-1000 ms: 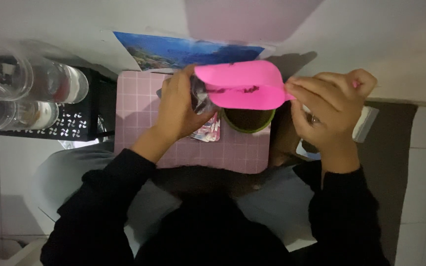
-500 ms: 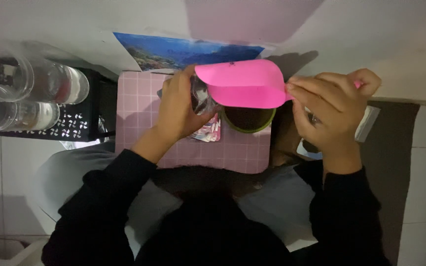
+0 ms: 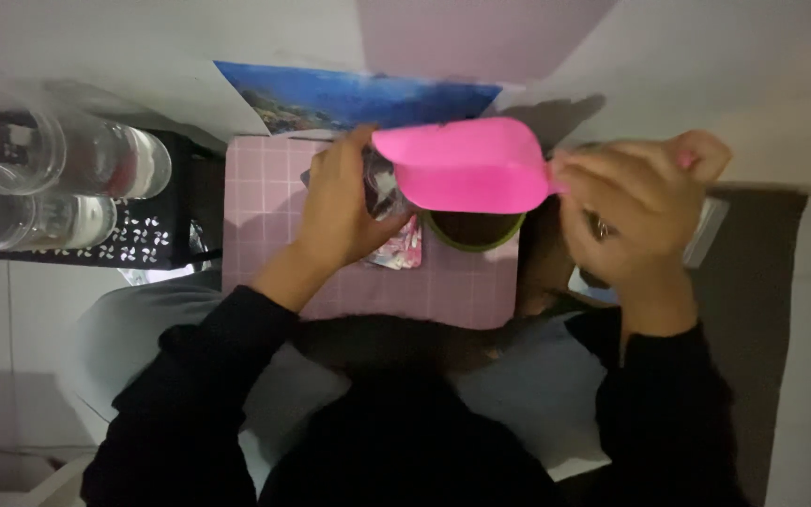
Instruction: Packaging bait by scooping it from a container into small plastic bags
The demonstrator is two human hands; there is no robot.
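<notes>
Both hands are busy at mid-frame, my right hand [image 3: 635, 221] clamped on the handle of the pink scoop [image 3: 466, 166] over the green-rimmed cup [image 3: 474, 232], my left hand [image 3: 344, 202] gripping a crinkly pouch [image 3: 382, 188], so a tilt could spill onto the pink mat [image 3: 265, 188].

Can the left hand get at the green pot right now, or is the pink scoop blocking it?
Probably not from above: the pink scoop, held by the right hand, covers most of the green pot. The left hand is also holding a foil pouch beside it.
</notes>
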